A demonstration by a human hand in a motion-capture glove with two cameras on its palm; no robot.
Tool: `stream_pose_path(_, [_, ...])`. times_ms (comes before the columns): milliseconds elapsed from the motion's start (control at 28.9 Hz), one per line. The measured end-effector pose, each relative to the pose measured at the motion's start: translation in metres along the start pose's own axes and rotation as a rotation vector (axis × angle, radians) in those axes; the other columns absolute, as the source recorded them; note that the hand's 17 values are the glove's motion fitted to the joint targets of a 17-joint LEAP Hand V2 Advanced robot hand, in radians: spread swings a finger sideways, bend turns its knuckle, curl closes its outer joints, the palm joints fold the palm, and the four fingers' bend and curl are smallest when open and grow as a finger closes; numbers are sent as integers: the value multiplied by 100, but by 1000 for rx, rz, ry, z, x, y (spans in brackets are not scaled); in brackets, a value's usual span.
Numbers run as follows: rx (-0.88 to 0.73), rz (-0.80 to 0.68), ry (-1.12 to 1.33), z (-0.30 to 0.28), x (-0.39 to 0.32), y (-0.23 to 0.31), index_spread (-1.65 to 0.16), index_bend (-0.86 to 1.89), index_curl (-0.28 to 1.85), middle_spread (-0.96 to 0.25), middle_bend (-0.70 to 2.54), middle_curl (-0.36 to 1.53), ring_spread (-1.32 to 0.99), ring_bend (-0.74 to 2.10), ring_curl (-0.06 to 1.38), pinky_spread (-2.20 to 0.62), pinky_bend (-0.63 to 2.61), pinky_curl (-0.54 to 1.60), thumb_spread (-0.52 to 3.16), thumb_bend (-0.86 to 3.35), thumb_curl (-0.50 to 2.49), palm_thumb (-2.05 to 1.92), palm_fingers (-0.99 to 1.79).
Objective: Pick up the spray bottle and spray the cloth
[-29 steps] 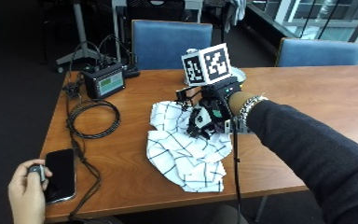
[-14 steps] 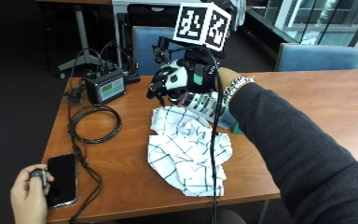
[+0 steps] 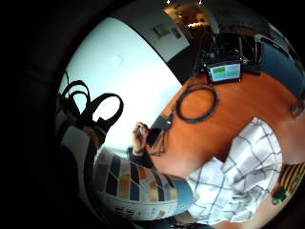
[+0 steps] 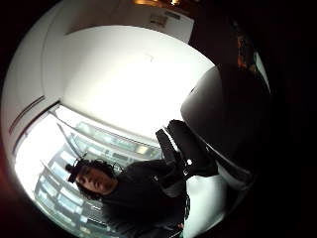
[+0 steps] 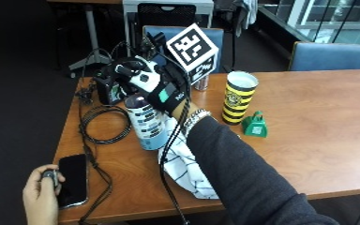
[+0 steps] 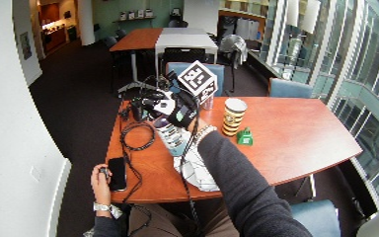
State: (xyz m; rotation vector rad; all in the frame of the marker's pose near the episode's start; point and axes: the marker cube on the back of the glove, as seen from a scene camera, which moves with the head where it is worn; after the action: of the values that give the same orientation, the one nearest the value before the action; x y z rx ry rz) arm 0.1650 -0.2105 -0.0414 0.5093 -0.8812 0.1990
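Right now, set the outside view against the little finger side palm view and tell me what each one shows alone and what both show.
Only the outside view shows the gloved right hand gripping the spray bottle, the striped cup and the phone. Only the palm view shows the small screen lit green and the white wall. Both show the bottle, the checked cloth, the coiled cable, the table and the bare hand.
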Motion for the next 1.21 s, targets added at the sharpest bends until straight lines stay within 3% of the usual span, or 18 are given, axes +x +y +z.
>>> stream_pose_path(311, [285,-114,-118,34,25,5,-27,15,39,-23,75,50,-22,69,42,-30,47,38,109,-2,30,56,135])
stream_pose_path(622, [438,-148,65,55,43,22,-27,15,39,-23,75,50,-22,69,42,-30,47,38,109,-2,30,57,135])
stream_pose_path(1210, [483,-198,106,39,15,19,-27,16,39,-24,76,50,-23,68,42,-30,46,38,111,-2,30,57,136])
